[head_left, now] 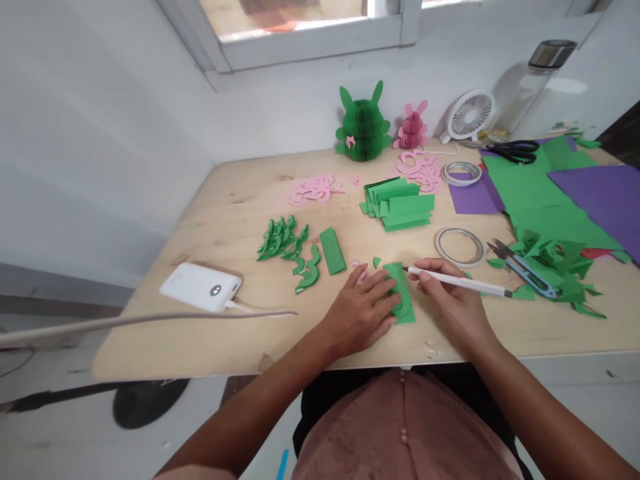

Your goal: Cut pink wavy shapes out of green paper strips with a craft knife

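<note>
My left hand (361,309) lies flat with fingers stretched over a green paper strip (406,308), which bears a curved outline near its lower end. In my right hand (457,310) is a slim white pen (467,282), its dark tip at the strip's upper right edge. Left of my fingers rests another green paper piece (333,251) with a curved mark. Beyond it are cut wavy green paper pieces (307,270) and a cluster of similar ones (277,238). Small pink scraps (357,265) lie by my left fingertips.
Folded green strips (403,205), pink cutouts (316,189) and tape rolls (460,247) lie farther back. Scissors (520,267) sit among green scraps at right. A green honeycomb paper figure (364,130), pink one (413,129), fan (470,115) and bottle (530,93) stand by the wall; a power bank (200,287) lies left.
</note>
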### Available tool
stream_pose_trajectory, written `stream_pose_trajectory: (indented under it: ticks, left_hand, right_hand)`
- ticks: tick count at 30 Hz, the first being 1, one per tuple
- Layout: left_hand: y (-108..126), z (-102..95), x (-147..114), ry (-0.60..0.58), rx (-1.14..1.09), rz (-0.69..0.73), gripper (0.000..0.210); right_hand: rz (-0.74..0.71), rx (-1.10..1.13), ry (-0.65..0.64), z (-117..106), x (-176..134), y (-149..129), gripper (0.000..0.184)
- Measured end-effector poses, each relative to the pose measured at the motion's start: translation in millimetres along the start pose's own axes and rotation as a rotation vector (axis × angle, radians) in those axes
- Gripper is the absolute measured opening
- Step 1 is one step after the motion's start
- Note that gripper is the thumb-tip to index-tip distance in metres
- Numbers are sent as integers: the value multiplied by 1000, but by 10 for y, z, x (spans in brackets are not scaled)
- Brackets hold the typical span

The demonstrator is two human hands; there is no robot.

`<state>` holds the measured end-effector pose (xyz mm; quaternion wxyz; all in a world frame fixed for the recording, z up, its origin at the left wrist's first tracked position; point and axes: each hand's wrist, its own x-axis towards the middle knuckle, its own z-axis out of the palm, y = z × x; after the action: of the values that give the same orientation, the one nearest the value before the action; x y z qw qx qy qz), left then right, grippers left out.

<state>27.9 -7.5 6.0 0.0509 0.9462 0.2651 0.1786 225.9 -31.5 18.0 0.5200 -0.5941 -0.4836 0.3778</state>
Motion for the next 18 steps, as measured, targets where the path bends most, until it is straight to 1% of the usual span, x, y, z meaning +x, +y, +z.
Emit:
stream_pose_trajectory:
  ticks: [3,6,11,15,18]
  left_hand:
    - [-26,51,2,10,-14,35,27]
    - [-48,92,-7,24,-46,46,30]
    - [-76,110,-17,17,-77,47,32]
    - [-82,97,-14,33,-87,58,32]
    - [-82,83,-9,27,-98,51,32]
  right_hand:
    - [14,-48,-38,20,92,11,24]
    - [8,-124,-47,19,122,43,19]
    - [-31,-204,-13,35,105,85,12]
    - [-100,-288,16,54,103,60,9]
    - [-115,-302,11,59,111,38,8]
